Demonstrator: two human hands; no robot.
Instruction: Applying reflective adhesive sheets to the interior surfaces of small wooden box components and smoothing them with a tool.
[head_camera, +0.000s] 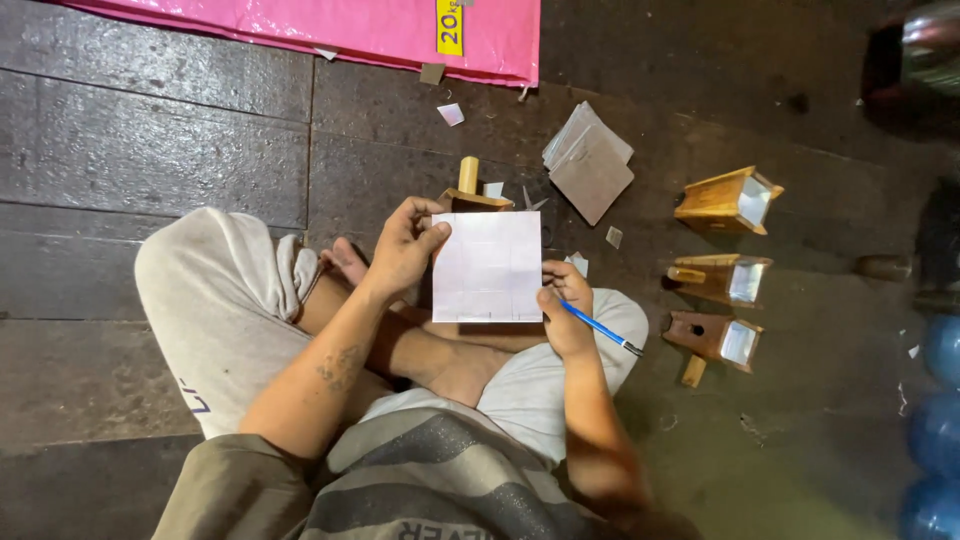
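Fingers of the left hand (402, 250) pinch the upper left edge of a white square sheet (488, 266), held flat above the crossed legs. Right hand (566, 305) grips the sheet's lower right corner and also clasps a blue pen (600, 327), its tip pointing away to the right. Behind the sheet stands a wooden piece (468, 190). A stack of squares (590, 162) and three wooden holders (728, 200) lie on the floor to the right.
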